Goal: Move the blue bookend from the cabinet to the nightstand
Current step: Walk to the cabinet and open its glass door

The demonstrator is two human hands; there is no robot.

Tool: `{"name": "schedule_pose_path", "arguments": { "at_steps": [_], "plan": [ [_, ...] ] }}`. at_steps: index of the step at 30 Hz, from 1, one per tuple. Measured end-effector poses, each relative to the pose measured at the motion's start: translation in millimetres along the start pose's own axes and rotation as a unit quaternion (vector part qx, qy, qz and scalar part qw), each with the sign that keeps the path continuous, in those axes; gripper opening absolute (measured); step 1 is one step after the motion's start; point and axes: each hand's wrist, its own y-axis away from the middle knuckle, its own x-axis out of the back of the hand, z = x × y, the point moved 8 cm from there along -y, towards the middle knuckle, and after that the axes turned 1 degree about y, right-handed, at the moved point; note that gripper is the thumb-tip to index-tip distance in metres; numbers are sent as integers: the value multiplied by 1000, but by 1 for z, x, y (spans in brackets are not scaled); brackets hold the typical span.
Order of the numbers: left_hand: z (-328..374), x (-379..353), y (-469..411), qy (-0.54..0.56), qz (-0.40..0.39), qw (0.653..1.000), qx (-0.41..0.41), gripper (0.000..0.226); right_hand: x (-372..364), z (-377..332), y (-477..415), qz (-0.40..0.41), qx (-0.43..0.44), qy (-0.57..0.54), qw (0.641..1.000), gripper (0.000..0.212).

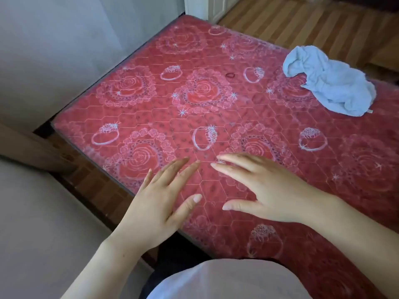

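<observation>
Blue bookend: not visible anywhere in the head view, so its location cannot be told; cabinet and nightstand can't be identified either. Both bare hands hover palm-down over the near corner of a red quilted mattress [237, 87] printed with pink roses, hearts and rings. Left hand [159, 201] sits over the mattress edge, fingers spread apart and stretched forward, thumb out to the right, gripping nothing. Right hand [265, 190] is just beside it, over the mattress, fingers also splayed and pointing left-forward, thumb low toward the left hand, empty too. Thumb tips are near each other but apart. Whether the palms touch the fabric cannot be told.

Crumpled light-blue cloth [330, 83] lies on the mattress at the far right, well apart from the hands. Small dark hair-tie ring [230, 75] lies on the mattress near the middle, far side. Wood-pattern floor [313, 24] shows beyond the mattress and in the gap at left. Grey wall [64, 50] runs along the left side. White shirt [226, 281] of the person fills the bottom centre.
</observation>
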Motion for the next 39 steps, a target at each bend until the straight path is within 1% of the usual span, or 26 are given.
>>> {"name": "schedule_pose_path", "arguments": {
  "at_steps": [4,8,15,22,31,36,39],
  "plan": [
    [-43,28,-25,-5,-14,999,-29,59,8,-12,-45,20,-22,-5,1000,73],
    [-89,71,-47,-7,-26,998,-61,59,22,-35,-98,36,-43,-19,998,73],
    [-171,136,-64,-33,-40,996,-67,60,43,-79,-195,52,-55,-65,995,76],
    [-215,158,-61,-30,-26,999,-4,61,43,-95,-251,41,-26,-104,993,76],
    [-224,151,-45,-33,-4,992,121,60,42,-86,-283,14,52,-120,991,74],
    [-242,166,-36,-32,22,988,151,64,54,-98,-305,18,79,-118,990,74],
    [-255,180,-34,-31,52,987,146,63,59,-105,-316,13,76,-105,991,75]
  ]
}}
